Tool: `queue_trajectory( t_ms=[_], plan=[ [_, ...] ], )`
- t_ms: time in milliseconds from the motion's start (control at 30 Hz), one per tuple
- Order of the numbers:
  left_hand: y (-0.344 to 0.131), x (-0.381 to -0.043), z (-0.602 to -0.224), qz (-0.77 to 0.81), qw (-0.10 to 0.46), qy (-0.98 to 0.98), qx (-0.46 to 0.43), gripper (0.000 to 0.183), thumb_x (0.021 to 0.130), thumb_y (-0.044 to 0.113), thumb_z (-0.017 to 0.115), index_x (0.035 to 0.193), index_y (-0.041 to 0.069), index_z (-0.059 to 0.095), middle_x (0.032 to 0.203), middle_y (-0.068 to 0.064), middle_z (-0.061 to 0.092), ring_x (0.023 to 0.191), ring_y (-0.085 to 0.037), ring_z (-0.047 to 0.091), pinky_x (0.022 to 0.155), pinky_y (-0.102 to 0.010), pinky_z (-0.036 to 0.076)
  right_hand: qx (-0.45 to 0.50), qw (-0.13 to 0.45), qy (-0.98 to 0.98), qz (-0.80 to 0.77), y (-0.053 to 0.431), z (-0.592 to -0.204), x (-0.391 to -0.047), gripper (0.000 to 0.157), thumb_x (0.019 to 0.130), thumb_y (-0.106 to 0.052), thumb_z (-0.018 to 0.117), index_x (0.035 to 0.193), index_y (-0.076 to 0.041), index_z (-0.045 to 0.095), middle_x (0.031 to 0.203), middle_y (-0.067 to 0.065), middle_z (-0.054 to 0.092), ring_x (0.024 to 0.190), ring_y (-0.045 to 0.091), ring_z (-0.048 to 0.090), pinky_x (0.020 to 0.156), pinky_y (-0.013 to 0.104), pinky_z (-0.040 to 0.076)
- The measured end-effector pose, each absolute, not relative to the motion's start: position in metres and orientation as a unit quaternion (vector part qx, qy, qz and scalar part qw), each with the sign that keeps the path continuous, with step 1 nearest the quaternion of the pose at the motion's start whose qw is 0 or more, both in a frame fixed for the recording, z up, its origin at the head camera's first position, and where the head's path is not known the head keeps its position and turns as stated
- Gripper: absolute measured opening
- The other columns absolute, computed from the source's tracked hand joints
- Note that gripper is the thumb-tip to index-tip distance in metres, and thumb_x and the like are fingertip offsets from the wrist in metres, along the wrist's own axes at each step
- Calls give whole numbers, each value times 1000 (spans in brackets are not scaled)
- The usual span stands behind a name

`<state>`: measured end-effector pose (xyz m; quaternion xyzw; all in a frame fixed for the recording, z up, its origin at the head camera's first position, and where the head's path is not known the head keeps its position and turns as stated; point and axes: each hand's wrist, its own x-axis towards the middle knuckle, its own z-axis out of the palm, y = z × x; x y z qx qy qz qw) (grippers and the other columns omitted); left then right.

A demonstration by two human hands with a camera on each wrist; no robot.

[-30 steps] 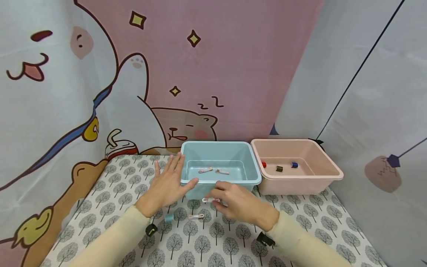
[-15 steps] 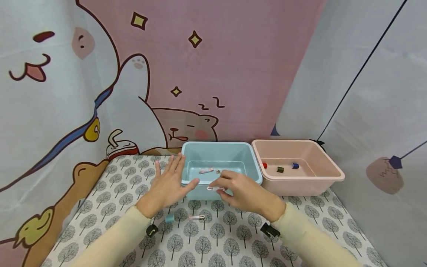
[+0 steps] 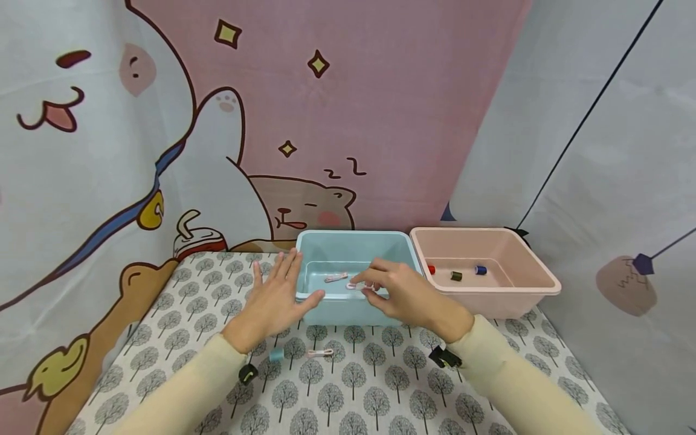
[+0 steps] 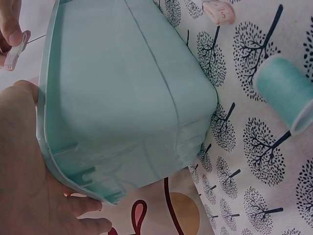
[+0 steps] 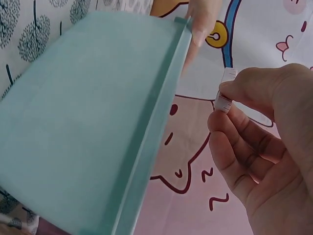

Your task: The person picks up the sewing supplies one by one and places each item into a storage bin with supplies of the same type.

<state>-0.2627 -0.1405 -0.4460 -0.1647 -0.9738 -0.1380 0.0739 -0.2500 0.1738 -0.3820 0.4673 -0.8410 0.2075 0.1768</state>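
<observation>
My left hand (image 3: 272, 302) rests at the left rim of the light blue bin (image 3: 326, 311), its fingers spread. In the right wrist view, thumb and fingers of my right hand (image 5: 264, 127) pinch a small folded tape measure (image 5: 226, 90) with printed marks. The head view has this hand (image 3: 408, 293) over the blue bin's front part. Another folded tape measure (image 3: 336, 277) lies on the bin floor; a further one there is hidden behind the right hand. On the cloth in front lie a folded tape measure (image 3: 320, 353) and a light teal thread spool (image 3: 276, 354).
A pink bin (image 3: 489, 302) stands against the blue bin's right side. Inside it lie a red spool (image 3: 431, 269), a dark green spool (image 3: 456, 276) and a blue spool (image 3: 481, 270). A tree-print cloth (image 3: 353, 393) covers the table; a cartoon curtain (image 3: 380, 121) hangs behind.
My right hand has lifted the pinched tape measure from in front of the blue bin, up over its front rim. The left hand has stayed at the rim.
</observation>
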Motion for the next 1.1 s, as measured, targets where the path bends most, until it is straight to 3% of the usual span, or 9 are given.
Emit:
queue_trajectory(
  t_ms=[267, 567, 867, 1100],
  plan=[
    [-140, -264, -447, -141, 73, -973, -165, 116, 110, 90, 39, 188, 8, 14, 197, -10, 6, 184, -42, 9, 139, -86, -6, 452, 193, -847, 203, 179, -378, -262, 28, 100, 0, 88, 125, -12, 89, 102, 2, 80, 86, 10, 77, 74, 20, 64],
    [-141, -264, -447, -143, 72, -973, -164, 117, 109, 93, 37, 188, 8, 15, 198, -10, 7, 184, -42, 10, 140, -86, -6, 434, 184, -858, 205, 185, -370, -275, 28, 102, -2, 87, 127, -14, 89, 106, 1, 79, 89, 11, 77, 73, 29, 68],
    [-142, -265, -449, -145, 72, -973, -163, 120, 108, 95, 31, 188, 7, 14, 198, -12, 6, 184, -43, 8, 139, -86, -5, 455, 202, -837, 227, 187, -365, -294, 32, 99, 7, 85, 125, -10, 89, 106, 9, 82, 87, 16, 79, 68, 23, 64],
    [-142, -264, -448, -142, 72, -974, -163, 120, 109, 94, 32, 187, 6, 13, 197, -12, 6, 184, -43, 9, 139, -85, -5, 441, 203, -846, 223, 187, -360, -304, 31, 99, 5, 85, 123, -14, 91, 99, 6, 80, 85, 15, 78, 65, 23, 61]
  ],
)
